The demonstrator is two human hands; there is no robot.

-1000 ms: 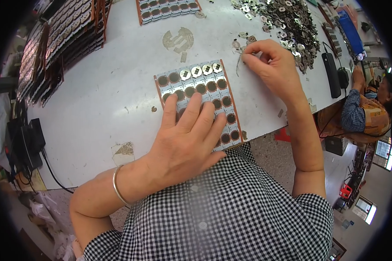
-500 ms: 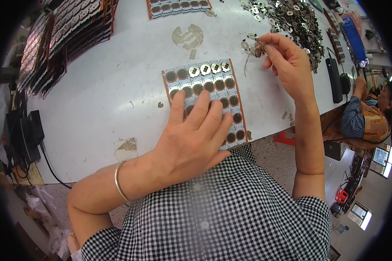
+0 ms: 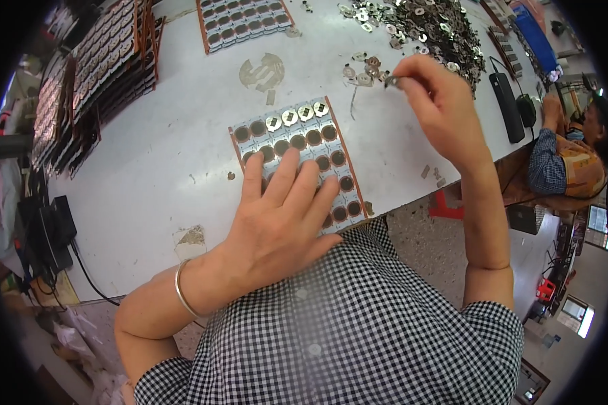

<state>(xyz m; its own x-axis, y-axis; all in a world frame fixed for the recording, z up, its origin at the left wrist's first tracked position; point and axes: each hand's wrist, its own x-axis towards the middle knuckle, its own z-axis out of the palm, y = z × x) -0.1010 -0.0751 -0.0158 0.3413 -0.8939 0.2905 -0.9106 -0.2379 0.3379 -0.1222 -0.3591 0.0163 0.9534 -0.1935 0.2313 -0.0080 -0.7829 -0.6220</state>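
Observation:
My left hand (image 3: 273,209) lies flat with spread fingers on a panel (image 3: 329,133) of small pale circuit boards with dark round centres and copper-coloured side strips. It covers the panel's lower left part. Along the top row, several boards carry shiny metal clips (image 3: 289,117); the two at the left end do not. Right of the panel and raised over the table, my right hand (image 3: 442,111) pinches a small metal clip (image 3: 391,81) between thumb and forefinger. Just beside those fingertips, a few loose clips (image 3: 365,79) lie on the white tabletop.
A large heap of metal clips (image 3: 425,30) spreads at the far right. Another panel (image 3: 244,25) lies at the far edge, and tall stacks of panels (image 3: 101,81) stand at left. Black adapters (image 3: 507,108) with cables sit at right. A co-worker (image 3: 567,155) is beyond the table's right edge.
The whole view has shifted, so the table's things appear further left. The bunch of clips in my right fingers now lies on the table, with one clip pinched. My left hand stays on the panel.

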